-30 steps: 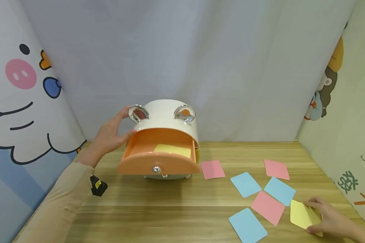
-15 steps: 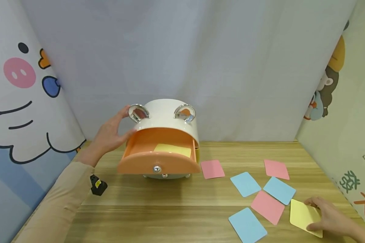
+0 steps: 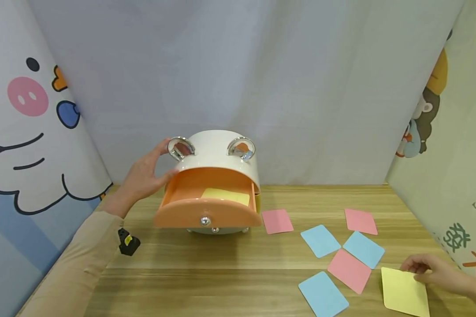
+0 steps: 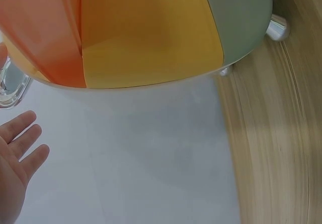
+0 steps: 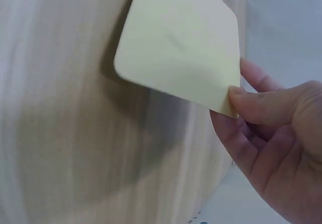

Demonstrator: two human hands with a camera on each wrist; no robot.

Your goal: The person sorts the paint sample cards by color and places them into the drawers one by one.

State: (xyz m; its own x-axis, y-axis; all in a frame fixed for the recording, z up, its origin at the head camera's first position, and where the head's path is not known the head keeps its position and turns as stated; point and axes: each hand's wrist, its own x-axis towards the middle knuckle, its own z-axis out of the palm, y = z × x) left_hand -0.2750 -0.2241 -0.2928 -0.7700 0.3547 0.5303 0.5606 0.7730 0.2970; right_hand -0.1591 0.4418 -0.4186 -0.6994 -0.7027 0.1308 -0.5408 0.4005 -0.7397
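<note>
My left hand (image 3: 144, 176) rests open-fingered against the white organizer (image 3: 218, 154), whose orange drawer (image 3: 206, 204) stands pulled out, one yellow card inside (image 3: 225, 195). My right hand (image 3: 436, 270) pinches another yellow card (image 3: 404, 293), lifted off the table (image 3: 222, 273) near the front right corner.

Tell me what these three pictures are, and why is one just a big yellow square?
A person wears three cameras: one on the head, one on each wrist. The head view shows a wooden table with a white storage box whose orange drawer is open, a yellow card inside. The left hand rests on the box. Pink and blue cards lie on the table. The right hand pinches a yellow card; the right wrist camera shows it close up.
</note>
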